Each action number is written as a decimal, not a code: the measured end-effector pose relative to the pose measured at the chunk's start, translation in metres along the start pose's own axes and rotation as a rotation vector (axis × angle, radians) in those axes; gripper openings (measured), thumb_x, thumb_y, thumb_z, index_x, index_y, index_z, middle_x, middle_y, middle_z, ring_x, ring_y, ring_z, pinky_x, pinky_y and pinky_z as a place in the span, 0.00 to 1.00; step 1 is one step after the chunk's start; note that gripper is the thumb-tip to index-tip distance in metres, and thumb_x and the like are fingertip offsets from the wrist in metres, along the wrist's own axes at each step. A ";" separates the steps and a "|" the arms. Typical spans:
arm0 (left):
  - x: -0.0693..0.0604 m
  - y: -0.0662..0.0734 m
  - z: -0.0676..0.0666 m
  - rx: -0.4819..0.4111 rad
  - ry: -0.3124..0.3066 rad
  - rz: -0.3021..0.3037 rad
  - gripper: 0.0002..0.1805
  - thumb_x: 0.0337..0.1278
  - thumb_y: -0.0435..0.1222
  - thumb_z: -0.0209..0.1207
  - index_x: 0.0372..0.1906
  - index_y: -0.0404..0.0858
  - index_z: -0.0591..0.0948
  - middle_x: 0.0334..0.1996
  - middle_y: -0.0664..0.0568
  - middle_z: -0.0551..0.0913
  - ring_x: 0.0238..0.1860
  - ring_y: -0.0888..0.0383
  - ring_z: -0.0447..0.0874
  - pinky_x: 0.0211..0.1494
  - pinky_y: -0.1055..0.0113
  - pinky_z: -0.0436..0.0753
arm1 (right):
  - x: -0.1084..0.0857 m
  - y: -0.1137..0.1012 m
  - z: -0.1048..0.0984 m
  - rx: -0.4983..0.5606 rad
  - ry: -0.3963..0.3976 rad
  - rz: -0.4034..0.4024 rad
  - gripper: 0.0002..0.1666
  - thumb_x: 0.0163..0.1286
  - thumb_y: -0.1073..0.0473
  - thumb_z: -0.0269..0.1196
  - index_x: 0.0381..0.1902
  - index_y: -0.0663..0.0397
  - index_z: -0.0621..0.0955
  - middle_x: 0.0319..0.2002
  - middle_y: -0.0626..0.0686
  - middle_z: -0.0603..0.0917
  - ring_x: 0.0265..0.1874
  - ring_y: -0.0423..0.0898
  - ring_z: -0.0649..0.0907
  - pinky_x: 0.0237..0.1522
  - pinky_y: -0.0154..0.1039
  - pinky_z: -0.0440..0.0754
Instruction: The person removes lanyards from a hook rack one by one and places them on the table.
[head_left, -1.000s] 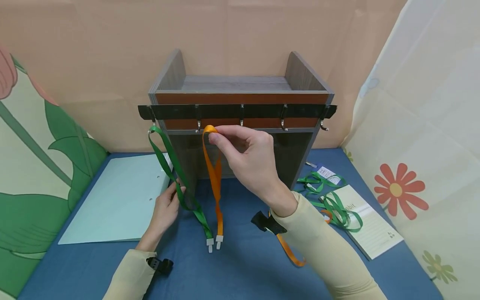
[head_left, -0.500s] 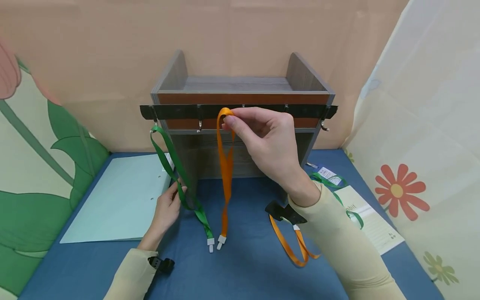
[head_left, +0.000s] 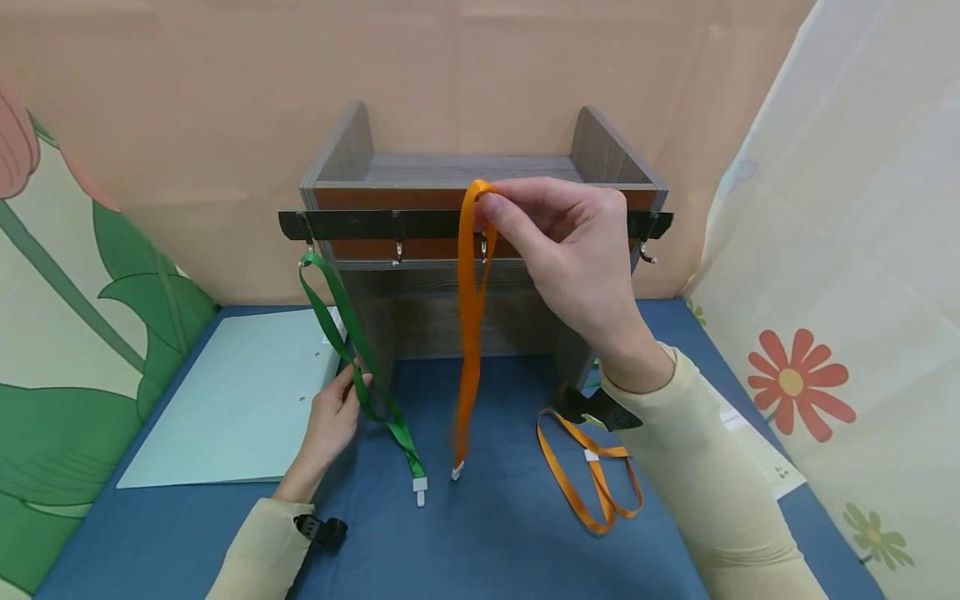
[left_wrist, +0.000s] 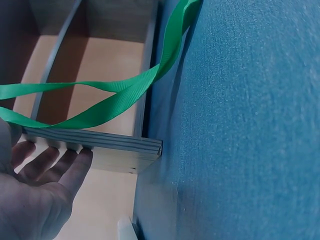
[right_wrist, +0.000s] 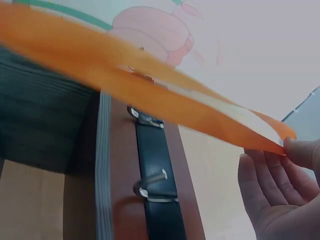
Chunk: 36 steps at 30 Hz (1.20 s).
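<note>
Both hands have hold: the right hand (head_left: 577, 258) pinches an orange strap (head_left: 470, 317) before the rail's (head_left: 360, 224) middle, the left hand (head_left: 336, 414) grips the shelf (head_left: 373, 321) below its left end, where a green strap (head_left: 324, 315) hangs; below its right half, a second strap (head_left: 601, 483) lies on the counter (head_left: 480, 542).

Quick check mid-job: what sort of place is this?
Probably a staged tabletop workspace, perhaps a mock home or office: a blue cloth-covered table, a flower-printed sheet alongside, and a small wooden shelf unit with a hook rail.
</note>
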<state>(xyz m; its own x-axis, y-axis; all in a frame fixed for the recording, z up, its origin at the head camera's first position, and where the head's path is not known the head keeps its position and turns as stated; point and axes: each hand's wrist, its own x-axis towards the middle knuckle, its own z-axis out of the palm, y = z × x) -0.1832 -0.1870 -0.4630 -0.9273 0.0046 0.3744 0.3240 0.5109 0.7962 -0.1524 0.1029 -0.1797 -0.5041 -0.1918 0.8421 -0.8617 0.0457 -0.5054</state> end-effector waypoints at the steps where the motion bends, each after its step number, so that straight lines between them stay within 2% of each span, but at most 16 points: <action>1: 0.000 0.000 0.000 0.001 -0.001 0.002 0.23 0.73 0.44 0.48 0.66 0.38 0.72 0.54 0.43 0.79 0.47 0.51 0.79 0.42 0.58 0.76 | 0.002 0.000 -0.002 -0.009 0.001 -0.008 0.08 0.64 0.72 0.63 0.41 0.71 0.84 0.34 0.54 0.87 0.33 0.49 0.85 0.37 0.43 0.81; 7: 0.000 0.000 0.000 -0.002 -0.002 0.006 0.23 0.73 0.43 0.48 0.66 0.39 0.71 0.54 0.43 0.79 0.48 0.51 0.79 0.41 0.62 0.76 | 0.007 0.006 -0.011 -0.051 0.016 -0.043 0.08 0.64 0.72 0.63 0.40 0.72 0.84 0.34 0.56 0.86 0.32 0.50 0.85 0.36 0.41 0.81; 13: 0.000 0.000 0.000 0.003 -0.002 0.013 0.23 0.73 0.43 0.48 0.66 0.38 0.71 0.54 0.43 0.79 0.48 0.50 0.79 0.42 0.61 0.76 | 0.002 0.008 -0.020 -0.075 0.022 -0.022 0.08 0.65 0.72 0.62 0.41 0.71 0.84 0.35 0.55 0.86 0.33 0.50 0.85 0.38 0.42 0.81; 22: -0.001 -0.001 0.002 -0.010 0.005 0.002 0.23 0.73 0.43 0.49 0.67 0.39 0.71 0.52 0.43 0.80 0.47 0.51 0.79 0.41 0.69 0.75 | -0.024 -0.003 -0.039 -0.119 0.012 0.075 0.08 0.62 0.74 0.64 0.40 0.71 0.84 0.34 0.58 0.86 0.31 0.51 0.84 0.36 0.38 0.81; 26: -0.001 -0.001 0.001 -0.004 0.008 0.006 0.23 0.73 0.43 0.49 0.67 0.40 0.71 0.50 0.43 0.81 0.46 0.52 0.80 0.40 0.69 0.75 | -0.036 -0.010 -0.047 -0.117 0.000 0.100 0.08 0.61 0.75 0.64 0.39 0.72 0.84 0.33 0.60 0.85 0.28 0.52 0.83 0.32 0.35 0.80; 32: 0.000 0.000 -0.001 -0.003 0.005 -0.002 0.23 0.73 0.43 0.49 0.66 0.39 0.71 0.50 0.43 0.81 0.42 0.53 0.79 0.38 0.66 0.74 | -0.050 -0.012 -0.051 -0.110 -0.047 0.141 0.09 0.60 0.77 0.64 0.40 0.72 0.84 0.34 0.60 0.86 0.29 0.51 0.84 0.32 0.35 0.80; 36: 0.000 -0.001 -0.003 0.000 -0.005 -0.017 0.24 0.73 0.44 0.48 0.67 0.38 0.71 0.53 0.42 0.79 0.47 0.51 0.79 0.41 0.64 0.75 | -0.062 -0.003 -0.050 -0.092 -0.078 0.189 0.09 0.62 0.75 0.64 0.40 0.71 0.84 0.35 0.58 0.86 0.31 0.51 0.84 0.33 0.36 0.81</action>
<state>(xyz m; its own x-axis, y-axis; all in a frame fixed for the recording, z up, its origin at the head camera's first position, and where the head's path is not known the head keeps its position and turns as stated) -0.1826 -0.1902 -0.4622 -0.9336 -0.0001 0.3582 0.3078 0.5111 0.8025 -0.1211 0.1633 -0.2211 -0.6540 -0.2459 0.7154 -0.7559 0.1769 -0.6303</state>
